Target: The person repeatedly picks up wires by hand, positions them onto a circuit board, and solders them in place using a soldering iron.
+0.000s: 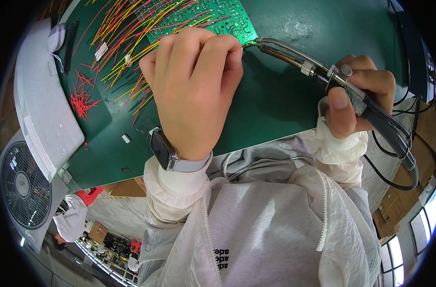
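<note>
My right hand [359, 91] grips a soldering iron [376, 112] with a thin metal feed tube [292, 49] fixed along it. The iron's tip reaches the right edge of a green circuit board [227, 24]. Right beside that tip, the thumb and forefinger of my left hand [194, 81] are pinched together on what looks like a thin wire, mostly hidden by the fingers. Many red, yellow and black wires [127, 36] fan across the board and out past its left side, some running under my left hand.
Short red tubing pieces [81, 100] lie in a heap on the green mat [275, 105]. A small white block [126, 138] rests near the front edge. At left stand a white panel [41, 95] and a fan [24, 184]. A black cable [388, 184] hangs from the iron. Another person [72, 217] is behind.
</note>
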{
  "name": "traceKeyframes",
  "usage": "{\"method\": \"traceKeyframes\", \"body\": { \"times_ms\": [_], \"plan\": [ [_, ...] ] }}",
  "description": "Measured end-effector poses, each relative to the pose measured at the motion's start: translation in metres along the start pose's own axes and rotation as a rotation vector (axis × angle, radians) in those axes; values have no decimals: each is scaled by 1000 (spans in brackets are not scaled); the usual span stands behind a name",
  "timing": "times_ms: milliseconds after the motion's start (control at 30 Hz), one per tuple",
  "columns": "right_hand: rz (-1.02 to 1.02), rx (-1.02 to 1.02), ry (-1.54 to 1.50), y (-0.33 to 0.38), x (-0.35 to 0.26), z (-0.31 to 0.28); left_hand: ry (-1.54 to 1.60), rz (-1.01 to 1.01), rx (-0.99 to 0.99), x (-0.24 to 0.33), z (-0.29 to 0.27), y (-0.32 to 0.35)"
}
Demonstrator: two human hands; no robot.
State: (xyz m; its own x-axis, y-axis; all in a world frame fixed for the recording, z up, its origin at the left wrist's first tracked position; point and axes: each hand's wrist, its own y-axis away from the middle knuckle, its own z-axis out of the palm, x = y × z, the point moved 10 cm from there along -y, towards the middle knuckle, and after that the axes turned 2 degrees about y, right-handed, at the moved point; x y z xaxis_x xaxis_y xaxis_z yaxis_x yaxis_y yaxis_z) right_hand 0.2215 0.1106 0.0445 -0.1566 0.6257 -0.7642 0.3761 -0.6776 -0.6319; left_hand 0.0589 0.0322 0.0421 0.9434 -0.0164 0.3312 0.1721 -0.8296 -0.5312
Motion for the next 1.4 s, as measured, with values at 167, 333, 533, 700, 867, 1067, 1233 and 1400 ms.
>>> {"method": "traceKeyframes", "body": {
  "times_ms": [167,333,533,700,867,1067,1233,1400],
  "plan": [
    [-31,-9,-13,-1,-2,-1,-6,-1,-9,0,0,0],
    [-16,-11,-2,0,-2,1,-14,10,2,0,0,-1],
    [-17,12,5,1,1,-1,-21,3,-9,-2,2,0],
    [37,168,-7,-1,3,-19,-24,4,-15,1,-1,0],
    [74,423,107,5,11,-31,-55,-17,3,4,-10,2],
    [252,511,213,9,25,-36,-114,-202,-23,-21,-29,28],
    [144,442,211,3,26,-32,-151,-164,-5,-26,-33,28],
    [135,393,169,-4,26,-24,-135,-128,17,-26,-36,25]
  ]
}}
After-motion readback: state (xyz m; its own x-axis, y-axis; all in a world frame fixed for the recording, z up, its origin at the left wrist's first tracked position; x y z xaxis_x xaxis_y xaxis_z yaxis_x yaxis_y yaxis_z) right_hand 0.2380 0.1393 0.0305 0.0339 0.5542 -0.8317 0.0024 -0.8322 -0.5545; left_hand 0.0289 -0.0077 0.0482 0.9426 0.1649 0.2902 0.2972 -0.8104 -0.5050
